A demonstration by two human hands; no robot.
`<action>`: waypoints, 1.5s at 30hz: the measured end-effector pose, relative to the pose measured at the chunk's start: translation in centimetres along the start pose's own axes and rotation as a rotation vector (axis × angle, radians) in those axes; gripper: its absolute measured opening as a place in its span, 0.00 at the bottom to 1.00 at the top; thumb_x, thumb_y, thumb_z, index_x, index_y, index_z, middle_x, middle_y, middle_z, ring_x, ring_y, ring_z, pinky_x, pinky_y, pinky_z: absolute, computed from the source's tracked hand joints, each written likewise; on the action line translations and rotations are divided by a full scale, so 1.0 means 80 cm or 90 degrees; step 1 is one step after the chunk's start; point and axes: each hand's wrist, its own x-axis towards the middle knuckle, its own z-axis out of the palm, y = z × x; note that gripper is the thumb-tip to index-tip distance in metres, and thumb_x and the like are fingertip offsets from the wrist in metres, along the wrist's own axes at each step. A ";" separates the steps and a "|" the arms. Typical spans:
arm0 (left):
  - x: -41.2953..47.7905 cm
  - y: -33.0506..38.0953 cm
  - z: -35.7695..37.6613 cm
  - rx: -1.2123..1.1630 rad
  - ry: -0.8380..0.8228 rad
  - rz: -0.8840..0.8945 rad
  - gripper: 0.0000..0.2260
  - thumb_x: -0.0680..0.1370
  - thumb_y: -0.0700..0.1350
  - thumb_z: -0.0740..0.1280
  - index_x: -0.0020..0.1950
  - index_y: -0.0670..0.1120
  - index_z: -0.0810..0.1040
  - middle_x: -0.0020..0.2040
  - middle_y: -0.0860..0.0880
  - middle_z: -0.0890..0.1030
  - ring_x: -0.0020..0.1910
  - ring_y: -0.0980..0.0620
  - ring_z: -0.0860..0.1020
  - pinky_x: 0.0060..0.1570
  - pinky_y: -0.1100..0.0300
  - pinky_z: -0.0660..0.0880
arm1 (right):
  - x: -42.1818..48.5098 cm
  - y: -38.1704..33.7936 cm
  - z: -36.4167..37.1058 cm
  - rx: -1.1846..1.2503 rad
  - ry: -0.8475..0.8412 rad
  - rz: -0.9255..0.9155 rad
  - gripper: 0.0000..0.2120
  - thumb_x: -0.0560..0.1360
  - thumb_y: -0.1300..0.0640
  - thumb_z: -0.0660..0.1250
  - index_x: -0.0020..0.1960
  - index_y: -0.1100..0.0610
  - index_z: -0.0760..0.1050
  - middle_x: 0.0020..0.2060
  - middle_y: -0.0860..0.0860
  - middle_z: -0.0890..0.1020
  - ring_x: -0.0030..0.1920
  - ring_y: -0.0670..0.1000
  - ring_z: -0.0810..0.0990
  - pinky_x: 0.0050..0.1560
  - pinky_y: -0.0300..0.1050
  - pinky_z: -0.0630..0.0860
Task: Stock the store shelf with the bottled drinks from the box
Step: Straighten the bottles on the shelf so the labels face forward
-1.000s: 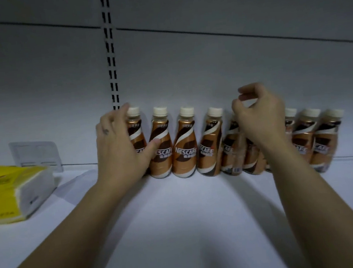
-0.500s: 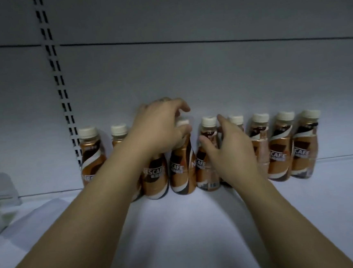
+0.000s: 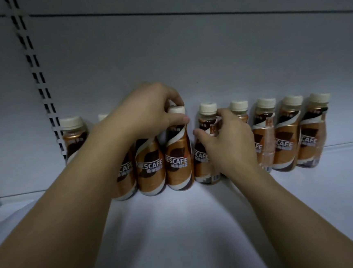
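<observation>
Along the rear wall of the shelf (image 3: 190, 228), nine bottled drinks were counted, standing in a single row. At the far left, beside the slotted upright (image 3: 39, 88), the leftmost bottle (image 3: 73, 140) was found upright and untouched.

The left hand (image 3: 148, 112) was noted over the middle of the row, thumb and forefinger pinched on the white cap of the fourth bottle (image 3: 178, 161). A second earlier it had been laid against the leftmost bottle, so it had been moved rightward along the row.

Just to the right, the right hand (image 3: 227, 144) was curled round the shoulder of the fifth bottle (image 3: 205, 161). Half a second earlier it had been at the same part of the row. Both held bottles were standing on the shelf, just beside each other.

Bottles seen leaning a second earlier were recorded as nearly upright. Farther right, three bottles (image 3: 287, 141) were seen close together, untouched.

Placing of these bottles was judged done, with straightening of the row in hand. The box was not in view.
</observation>
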 end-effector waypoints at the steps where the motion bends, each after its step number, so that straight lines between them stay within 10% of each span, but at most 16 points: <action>1: 0.000 0.000 0.000 0.001 0.009 -0.002 0.15 0.70 0.57 0.72 0.55 0.54 0.79 0.46 0.54 0.80 0.42 0.58 0.77 0.39 0.62 0.73 | -0.001 0.000 -0.001 0.027 -0.007 -0.004 0.20 0.73 0.48 0.72 0.60 0.54 0.74 0.52 0.50 0.81 0.52 0.52 0.79 0.51 0.48 0.77; 18: -0.005 0.021 0.009 0.116 0.081 -0.064 0.19 0.71 0.61 0.69 0.54 0.50 0.79 0.46 0.49 0.81 0.44 0.49 0.77 0.46 0.50 0.77 | 0.010 0.023 -0.012 0.246 -0.153 -0.021 0.20 0.77 0.57 0.68 0.66 0.45 0.67 0.50 0.38 0.77 0.51 0.42 0.80 0.54 0.50 0.80; 28: -0.007 0.022 0.006 0.117 0.029 -0.055 0.22 0.67 0.60 0.74 0.54 0.50 0.75 0.47 0.49 0.78 0.45 0.48 0.75 0.44 0.51 0.75 | 0.002 0.020 -0.011 0.133 -0.084 -0.095 0.23 0.72 0.51 0.72 0.65 0.46 0.70 0.46 0.36 0.75 0.44 0.29 0.73 0.41 0.23 0.68; 34: -0.003 0.023 0.009 0.093 0.025 -0.075 0.22 0.66 0.58 0.75 0.53 0.49 0.75 0.45 0.49 0.77 0.42 0.49 0.75 0.38 0.53 0.72 | 0.002 0.019 -0.011 0.080 -0.071 -0.112 0.22 0.72 0.51 0.73 0.64 0.48 0.71 0.48 0.39 0.77 0.46 0.38 0.75 0.41 0.26 0.64; 39: 0.001 0.024 0.005 0.167 0.020 -0.049 0.24 0.66 0.61 0.74 0.53 0.48 0.74 0.44 0.48 0.77 0.43 0.46 0.75 0.40 0.52 0.74 | 0.004 0.018 -0.020 0.044 -0.088 -0.141 0.27 0.75 0.53 0.70 0.72 0.52 0.67 0.49 0.33 0.74 0.46 0.27 0.73 0.42 0.17 0.64; 42: 0.003 0.026 0.008 0.203 0.015 -0.034 0.25 0.68 0.62 0.72 0.56 0.48 0.72 0.45 0.48 0.75 0.44 0.46 0.74 0.44 0.50 0.75 | 0.005 0.020 -0.028 -0.007 -0.087 -0.145 0.33 0.75 0.53 0.70 0.76 0.54 0.61 0.65 0.48 0.77 0.64 0.45 0.74 0.57 0.32 0.64; 45: 0.005 0.034 0.011 0.210 0.054 -0.004 0.26 0.69 0.62 0.69 0.60 0.47 0.72 0.50 0.46 0.76 0.48 0.44 0.75 0.49 0.46 0.75 | 0.007 0.023 -0.038 -0.002 -0.072 -0.142 0.34 0.74 0.53 0.71 0.76 0.53 0.61 0.65 0.51 0.76 0.59 0.50 0.77 0.57 0.39 0.69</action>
